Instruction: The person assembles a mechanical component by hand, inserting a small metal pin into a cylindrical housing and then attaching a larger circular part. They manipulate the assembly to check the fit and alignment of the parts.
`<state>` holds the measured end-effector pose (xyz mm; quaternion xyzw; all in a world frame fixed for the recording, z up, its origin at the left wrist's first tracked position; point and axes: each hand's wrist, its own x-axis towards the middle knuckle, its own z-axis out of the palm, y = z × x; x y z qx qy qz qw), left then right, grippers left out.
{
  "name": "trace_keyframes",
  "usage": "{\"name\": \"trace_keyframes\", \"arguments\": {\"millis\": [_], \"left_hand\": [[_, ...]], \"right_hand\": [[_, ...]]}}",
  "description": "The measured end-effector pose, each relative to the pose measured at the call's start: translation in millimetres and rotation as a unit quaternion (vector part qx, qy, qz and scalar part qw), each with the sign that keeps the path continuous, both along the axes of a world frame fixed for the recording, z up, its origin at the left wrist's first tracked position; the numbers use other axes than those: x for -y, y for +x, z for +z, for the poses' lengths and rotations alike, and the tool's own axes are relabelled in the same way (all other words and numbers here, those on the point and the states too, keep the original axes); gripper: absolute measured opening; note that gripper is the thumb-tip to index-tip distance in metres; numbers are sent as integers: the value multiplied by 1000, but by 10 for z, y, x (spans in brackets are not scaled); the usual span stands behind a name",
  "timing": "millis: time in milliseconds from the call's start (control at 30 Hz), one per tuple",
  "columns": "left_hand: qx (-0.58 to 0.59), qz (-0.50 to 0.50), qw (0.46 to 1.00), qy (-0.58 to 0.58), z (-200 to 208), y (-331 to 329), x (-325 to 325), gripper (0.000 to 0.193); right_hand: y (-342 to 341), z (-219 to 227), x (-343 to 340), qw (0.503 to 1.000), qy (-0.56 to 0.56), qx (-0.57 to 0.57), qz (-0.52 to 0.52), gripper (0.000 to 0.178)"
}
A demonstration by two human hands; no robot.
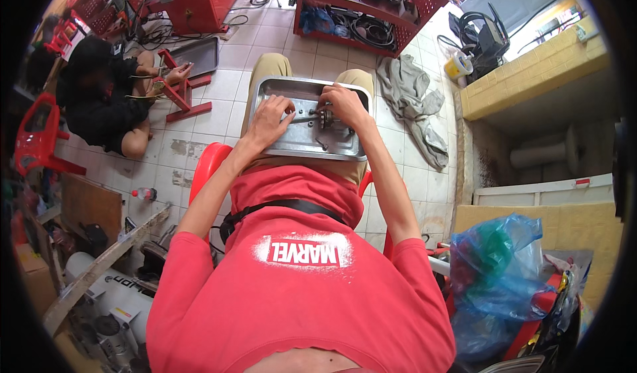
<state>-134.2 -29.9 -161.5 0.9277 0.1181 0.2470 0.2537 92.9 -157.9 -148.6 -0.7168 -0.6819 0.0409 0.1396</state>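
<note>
A grey metal tray (306,149) rests across my lap. Over its left half, my left hand (269,119) has its fingers curled at the end of a slim metal rod (304,119). That rod reaches right to a round metal part (326,118), which seems to have several studs or holes about its face. My right hand (343,103) grips this part from above and behind, covering some of it. A small bent metal piece (322,145) and a few tiny fasteners lie on the tray floor. Whether the rod is a wrench is too small to tell.
At the left, another person (99,94) crouches by a red metal stand (180,94) and a dark tray (199,56). A red tool cart (371,14) stands ahead. Grey cloth (415,104) lies on the tiles to the right, near a concrete basin (531,101). Blue plastic bags (494,260) sit right.
</note>
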Motion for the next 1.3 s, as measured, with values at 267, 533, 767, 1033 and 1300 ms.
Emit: {"name": "trace_keyframes", "arguments": {"millis": [267,533,767,1033,1300], "left_hand": [[38,-8,997,-64,165,66,53,17],[151,-41,988,10,1400,-109,438,14],[219,-49,974,-41,1819,-258,737,19],[296,-57,953,-28,1901,-373,811,24],[303,-95,947,-47,1914,-376,856,24]], "right_hand": [[-84,183,104,997,30,-25,-63,21],[-876,1605,576,980,175,-95,14,10],[-1000,2042,887,951,306,-45,-22,10],[-1257,2132,952,933,343,-110,-7,16],[-1362,2000,892,914,324,-244,5,10]]}}
